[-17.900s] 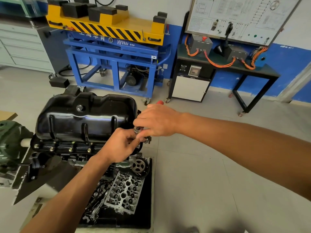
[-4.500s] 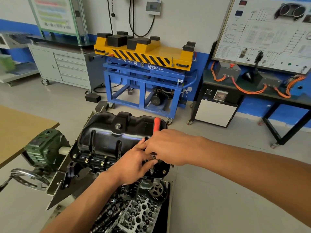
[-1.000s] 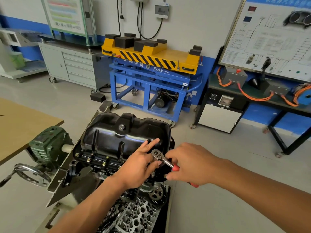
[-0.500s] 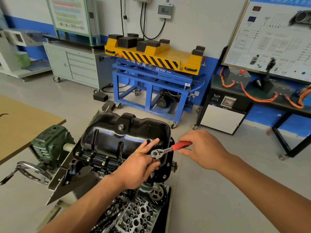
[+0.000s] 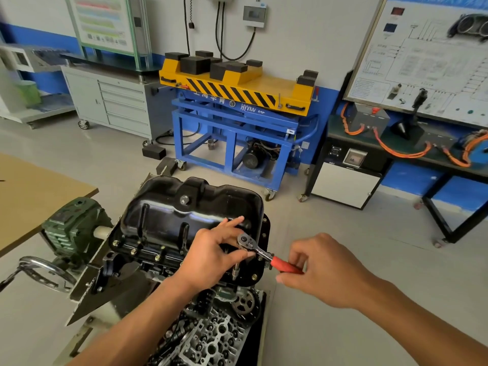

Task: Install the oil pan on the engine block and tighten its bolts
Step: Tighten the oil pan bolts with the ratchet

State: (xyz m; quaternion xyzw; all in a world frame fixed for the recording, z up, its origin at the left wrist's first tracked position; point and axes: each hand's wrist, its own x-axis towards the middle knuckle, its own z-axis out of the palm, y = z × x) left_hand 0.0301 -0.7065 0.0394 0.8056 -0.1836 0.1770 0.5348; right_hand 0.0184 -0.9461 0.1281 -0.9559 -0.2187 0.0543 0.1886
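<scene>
Oil pan (image 5: 190, 207): one; ratchet (image 5: 257, 250): one.

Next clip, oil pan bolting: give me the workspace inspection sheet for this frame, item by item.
Surface: engine block sits on a stand with a green gearbox; grey floor around.
Job's things: black oil pan seated on the block, bolts showing along its near flange; ratchet at its near right corner.
Clutter: cylinder head and loose parts in a black tray below.
Grippers: left hand holds the ratchet head; right hand grips its red handle.
Cables: black leads hang on the wall; orange cables on the bench.
Surroundings: yellow-topped blue cart, grey drawer cabinet, wiring board.
</scene>
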